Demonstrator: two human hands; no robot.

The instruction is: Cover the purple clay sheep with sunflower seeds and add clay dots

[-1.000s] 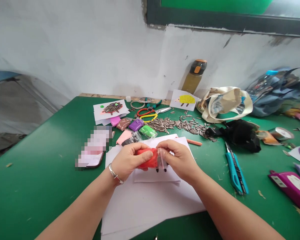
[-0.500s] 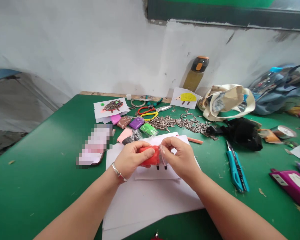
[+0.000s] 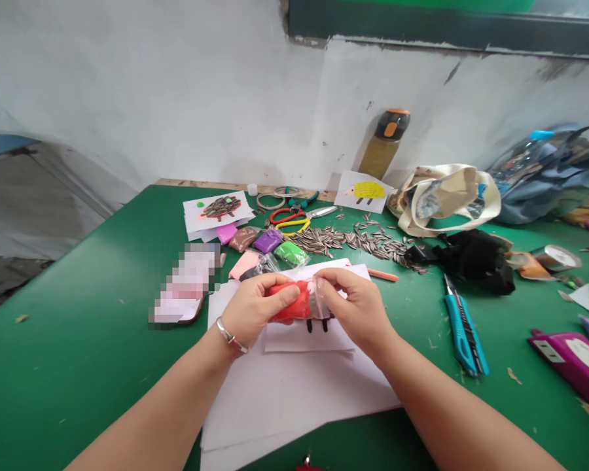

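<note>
My left hand (image 3: 262, 304) is closed around a clear plastic bag of red modelling clay (image 3: 294, 301), thumb on top. At the bag's right end, my right hand (image 3: 351, 297) pinches its clear plastic edge. Both hands hold the bag above a small white card (image 3: 304, 343). Two black strokes drawn on that card show just under the bag, while its upper part is hidden. Larger white sheets (image 3: 294, 399) lie beneath. Beyond my hands are small bags of green clay (image 3: 291, 254), purple clay (image 3: 267, 241) and brown clay (image 3: 243, 239).
Sunflower seeds (image 3: 324, 241) are strewn across the green table (image 3: 103, 327), beside scissors (image 3: 319, 212). To the right lies a blue utility knife (image 3: 464, 333), its blade out. A phone (image 3: 189, 284) is at left. A bottle (image 3: 383, 144) and a cream bag (image 3: 442, 199) stand by the wall.
The red clay bag has shifted slightly left with my left hand. More of its clear right end now shows, stretched between my two hands.
</note>
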